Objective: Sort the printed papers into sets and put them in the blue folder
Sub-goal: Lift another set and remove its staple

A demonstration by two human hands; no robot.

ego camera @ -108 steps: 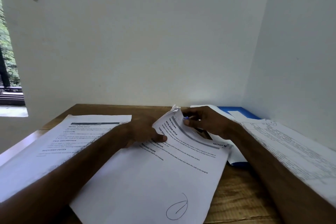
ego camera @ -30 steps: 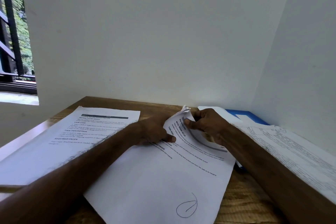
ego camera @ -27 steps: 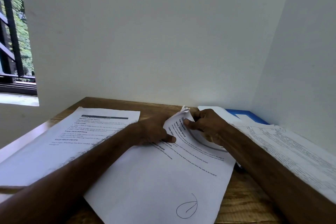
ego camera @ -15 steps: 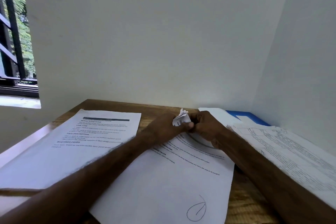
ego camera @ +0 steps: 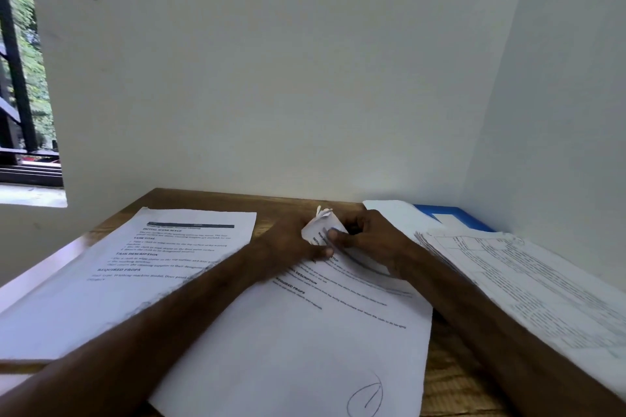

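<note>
Right hand (ego camera: 372, 240): pinches the curled top corner of middle papers (ego camera: 305, 332).
Left hand (ego camera: 291, 244): thumb at same corner; fingers hidden, so we cannot tell its grip.
Blue folder (ego camera: 454, 215): far right, mostly under sheets.

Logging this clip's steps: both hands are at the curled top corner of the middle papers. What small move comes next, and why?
Probably press the curled corner flat with the right hand while the left hand steadies the middle papers: the corner stands up, pinched but uncreased.
</note>
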